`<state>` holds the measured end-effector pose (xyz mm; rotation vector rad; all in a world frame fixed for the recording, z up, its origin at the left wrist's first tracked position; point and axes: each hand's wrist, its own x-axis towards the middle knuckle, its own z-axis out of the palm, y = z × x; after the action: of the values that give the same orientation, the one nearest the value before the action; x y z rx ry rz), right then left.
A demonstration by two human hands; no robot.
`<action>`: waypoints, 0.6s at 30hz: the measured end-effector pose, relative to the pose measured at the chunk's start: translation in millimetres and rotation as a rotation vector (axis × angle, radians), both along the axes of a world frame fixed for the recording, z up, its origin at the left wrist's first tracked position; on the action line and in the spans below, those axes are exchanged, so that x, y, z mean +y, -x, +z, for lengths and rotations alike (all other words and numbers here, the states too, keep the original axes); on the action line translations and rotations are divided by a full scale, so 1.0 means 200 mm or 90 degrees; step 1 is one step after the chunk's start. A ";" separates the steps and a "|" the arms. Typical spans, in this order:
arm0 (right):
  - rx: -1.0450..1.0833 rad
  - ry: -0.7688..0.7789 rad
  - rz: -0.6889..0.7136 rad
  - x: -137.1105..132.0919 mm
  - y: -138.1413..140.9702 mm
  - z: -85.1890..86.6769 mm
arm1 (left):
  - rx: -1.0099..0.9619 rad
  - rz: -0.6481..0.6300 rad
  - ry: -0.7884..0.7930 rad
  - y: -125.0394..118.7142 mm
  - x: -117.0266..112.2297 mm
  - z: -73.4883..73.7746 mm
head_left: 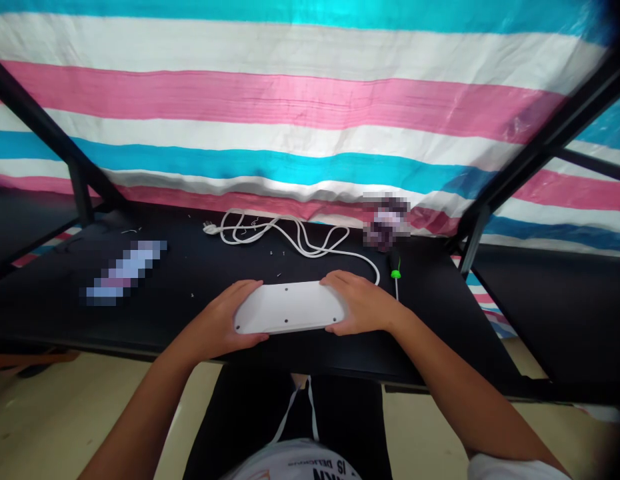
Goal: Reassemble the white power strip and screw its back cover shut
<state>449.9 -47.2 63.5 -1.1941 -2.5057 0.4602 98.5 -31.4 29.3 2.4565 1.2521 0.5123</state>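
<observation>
Head view: left hand (229, 319) and right hand (363, 305), half-curled, clasp the case's (295, 305) ends. I'd hold there; likely light, stiff.

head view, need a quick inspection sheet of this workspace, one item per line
Surface: black table, small pale bits scattered on it
Job's things: white case with dark dots on its face; screwdriver with green collar, beyond the right hand
Clutter: two blurred patches, contents unreadable
Grip: left hand and right hand hold opposite ends of the case
Cables: white cord, loosely looped, with plug
Surroundings: striped sheet behind, black bars either side
</observation>
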 end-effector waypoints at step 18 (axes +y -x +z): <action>-0.006 0.063 -0.016 0.01 -0.02 0.02 | -0.013 -0.020 0.007 0.02 0.01 -0.03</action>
<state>454.5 -45.6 66.7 -1.2658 -2.4992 0.5786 93.9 -29.5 23.0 2.4514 1.2039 0.5197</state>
